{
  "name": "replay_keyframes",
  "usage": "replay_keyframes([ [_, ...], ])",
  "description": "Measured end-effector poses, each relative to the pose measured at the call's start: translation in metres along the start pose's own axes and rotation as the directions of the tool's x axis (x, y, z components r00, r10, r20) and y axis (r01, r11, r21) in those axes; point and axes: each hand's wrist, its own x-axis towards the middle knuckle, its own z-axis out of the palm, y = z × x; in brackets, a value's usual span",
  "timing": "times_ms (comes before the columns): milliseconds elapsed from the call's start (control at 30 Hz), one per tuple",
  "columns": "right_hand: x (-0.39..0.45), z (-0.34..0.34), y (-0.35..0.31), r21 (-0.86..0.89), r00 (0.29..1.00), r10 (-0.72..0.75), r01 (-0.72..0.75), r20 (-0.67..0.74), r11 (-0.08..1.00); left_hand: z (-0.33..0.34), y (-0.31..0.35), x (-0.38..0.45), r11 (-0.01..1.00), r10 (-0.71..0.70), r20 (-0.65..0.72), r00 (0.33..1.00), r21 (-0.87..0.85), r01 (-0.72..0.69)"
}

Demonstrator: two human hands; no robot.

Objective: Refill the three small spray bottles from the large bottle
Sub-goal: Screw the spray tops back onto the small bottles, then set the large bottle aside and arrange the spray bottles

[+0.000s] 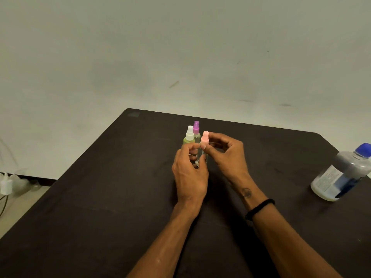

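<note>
Dark brown worktop (100,197), matte, pale wall behind it.

Three small spray bottles stand close together near the worktop's far middle. Green bottle (188,140): tinted body, white sprayer on; lower part hidden behind the left hand. Purple bottle (196,130): purple sprayer on, clear body, set just behind the other two; contents cannot be told. Pink bottle (201,155): clear body, pink sprayer (204,139) on top, nearest the person. Liquid level in its body is too faint to read.

Left hand (189,177): grip curled round the pink bottle's clear body from the left, thumb and fingertips on it, holding it upright. Whether its base touches the worktop cannot be told.

Right hand (227,157): thumb and forefinger pinch the pink sprayer at its collar; the other fingers arch loosely above. Black band (260,209) on that wrist, small dark mark on the forearm just above it.

Large bottle (341,173): far right edge of the worktop, well apart from the three small ones. Translucent body, blue cap on, printed label with a blue panel. It looks tilted in this wide view. Body appears whitish low down; fill level not clear.

Floor at left: white plug (5,186) with cables, near the wall.
</note>
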Motion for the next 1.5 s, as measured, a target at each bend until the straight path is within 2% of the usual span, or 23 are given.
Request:
replay_keyframes([
  [267,-0.012,-0.018,-0.005,-0.075,1.000,0.002,-0.003,-0.014,0.997,0.006,0.010,-0.010,0.991,0.136,-0.021,0.990,-0.011,-0.136],
  [367,-0.022,-0.040,-0.016,-0.149,0.997,-0.037,0.025,-0.074,0.988,0.010,0.018,-0.018,0.980,0.196,0.063,0.979,-0.041,-0.193],
  [500,-0.042,-0.090,-0.038,-0.320,0.967,-0.206,0.148,-0.153,0.936,0.019,0.028,-0.034,0.970,0.239,0.213,0.947,-0.097,-0.223],
  [567,-0.055,-0.119,-0.048,-0.433,0.916,-0.332,0.210,-0.227,0.876,0.026,0.034,-0.042,0.971,0.231,0.280,0.932,-0.131,-0.201],
  [667,-0.071,-0.164,-0.056,-0.546,0.790,-0.489,0.242,-0.369,0.802,0.042,0.044,-0.055,0.973,0.214,0.395,0.894,-0.165,-0.160],
  [733,-0.078,-0.195,-0.056,-0.591,0.703,-0.545,0.219,-0.457,0.777,0.057,0.055,-0.066,0.976,0.194,0.465,0.864,-0.180,-0.123],
  [800,-0.082,-0.224,-0.053,-0.627,0.656,-0.557,0.160,-0.509,0.763,0.074,0.064,-0.076,0.983,0.148,0.536,0.831,-0.170,-0.066],
  [867,-0.083,-0.249,-0.048,-0.608,0.684,-0.486,0.078,-0.544,0.790,0.098,0.072,-0.085,0.990,0.108,0.608,0.786,-0.134,-0.033],
  [967,-0.079,-0.270,-0.036,-0.489,0.798,-0.248,-0.066,-0.549,0.870,0.135,0.082,-0.091,0.997,0.072,0.699,0.712,-0.058,-0.044],
  [1033,-0.074,-0.279,-0.028,-0.472,0.836,-0.175,-0.110,-0.520,0.875,0.162,0.091,-0.092,0.999,0.036,0.750,0.660,-0.014,-0.038],
  [1133,-0.066,-0.285,-0.024,-0.439,0.867,-0.144,-0.094,-0.478,0.894,0.193,0.101,-0.092,1.000,0.010,0.790,0.613,-0.005,-0.009],
  [1267,-0.056,-0.290,-0.014,-0.414,0.875,-0.141,-0.073,-0.463,0.907,0.214,0.100,-0.091,0.995,0.039,0.775,0.630,-0.085,0.043],
  [1367,-0.054,-0.290,-0.013,-0.465,0.872,-0.159,-0.087,-0.463,0.881,0.221,0.094,-0.088,0.991,0.047,0.770,0.637,-0.115,0.065],
  [1500,-0.054,-0.288,-0.016,-0.547,0.875,-0.183,-0.108,-0.449,0.830,0.222,0.091,-0.084,0.990,0.065,0.790,0.610,-0.129,0.061],
])
